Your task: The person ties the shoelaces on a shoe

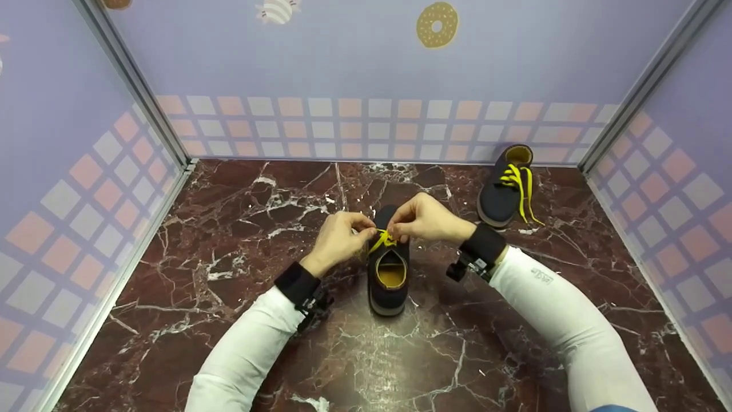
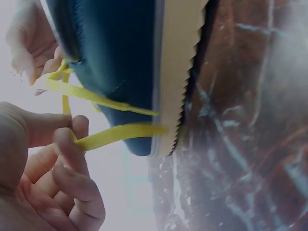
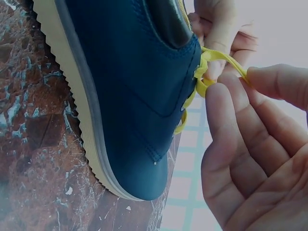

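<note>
A dark shoe (image 1: 389,300) with a tan lining stands on the floor, its toe pointing away from me. Yellow shoelaces (image 1: 384,240) run over its front. From the left, my left hand (image 1: 342,237) pinches a lace between thumb and fingertips; in the left wrist view a loose lace end (image 2: 115,135) hangs from those fingers across the pale sole (image 2: 171,72). My right hand (image 1: 426,220) pinches another stretch of lace (image 3: 231,61) on the opposite side, close above the shoe's tongue. Both hands' fingertips are near each other over the lacing.
A second dark shoe (image 1: 498,197) with yellow laces stands at the back right near the wall, its lace ends (image 1: 529,197) trailing onto the floor. Panel walls (image 1: 366,68) enclose the dark red marbled floor (image 1: 229,229) at the back and both sides.
</note>
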